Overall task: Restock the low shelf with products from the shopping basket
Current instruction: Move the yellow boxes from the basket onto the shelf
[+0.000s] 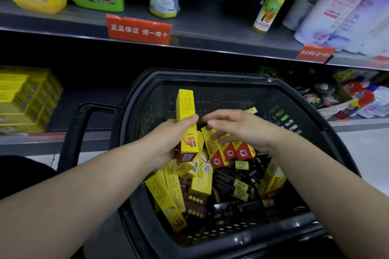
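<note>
Hands (168, 140) (242, 130) amid slim yellow, red-tipped boxes (185, 103)

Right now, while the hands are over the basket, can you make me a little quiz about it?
1. True or false: the left hand grips a yellow box that stands upright above the others.
2. Pick one: the shopping basket is A) red, B) black, C) green.
3. Fill in the gap: on the low shelf, the stacked yellow boxes sit to the ____ of the basket.

Key: 1 true. 2 B. 3 left.
</note>
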